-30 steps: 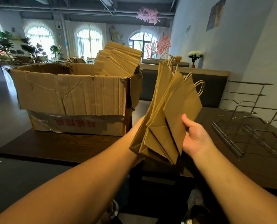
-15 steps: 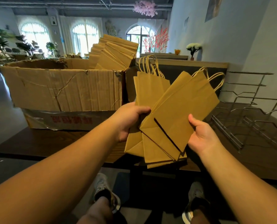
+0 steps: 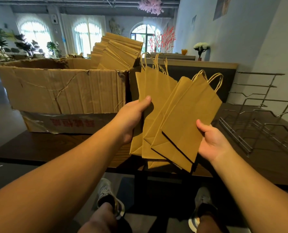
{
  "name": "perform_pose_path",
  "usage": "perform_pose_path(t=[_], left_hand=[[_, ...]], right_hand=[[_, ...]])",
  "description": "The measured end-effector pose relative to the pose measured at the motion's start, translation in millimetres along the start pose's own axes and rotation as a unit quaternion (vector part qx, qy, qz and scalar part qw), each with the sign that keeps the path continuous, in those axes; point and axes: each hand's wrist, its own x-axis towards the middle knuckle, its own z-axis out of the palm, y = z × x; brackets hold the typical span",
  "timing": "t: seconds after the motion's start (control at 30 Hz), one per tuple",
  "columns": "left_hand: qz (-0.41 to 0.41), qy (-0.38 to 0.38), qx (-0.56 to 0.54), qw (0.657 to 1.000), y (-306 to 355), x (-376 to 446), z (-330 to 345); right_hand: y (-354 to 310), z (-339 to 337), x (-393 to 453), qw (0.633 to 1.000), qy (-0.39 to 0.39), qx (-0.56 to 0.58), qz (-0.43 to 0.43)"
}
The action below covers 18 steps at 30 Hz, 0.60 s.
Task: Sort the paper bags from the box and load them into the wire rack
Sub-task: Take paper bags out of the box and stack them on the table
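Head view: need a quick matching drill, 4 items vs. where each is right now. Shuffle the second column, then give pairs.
Items
1. cardboard box
2. wire rack
3. fanned paper bags
4. white flowers

Places
A. held between left hand and right hand
B. on the ledge by the back wall
C. on the table, left side, more bags sticking out of it
D. on the table, right side, no bags in it

Pairs: 1-C, 2-D, 3-A, 4-B
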Motion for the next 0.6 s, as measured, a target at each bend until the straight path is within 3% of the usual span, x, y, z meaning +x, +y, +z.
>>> perform_pose_path(t=[0.23,0.43,0.6], left_hand=[[0.043,0.022,0.072,0.996,-5,6,2],[0.002,0.043,-0.049,0.998,-1,7,-4],[-0.001,0.038,-0.014,0.999,0,4,-5]], right_hand=[[0,12,-5,0.995,-0.063,-0.080,-0.009],[-4,2,4,1.000,0.009,0.001,-0.010],[0,-11,3,1.000,0.012,-0.001,-0.011]])
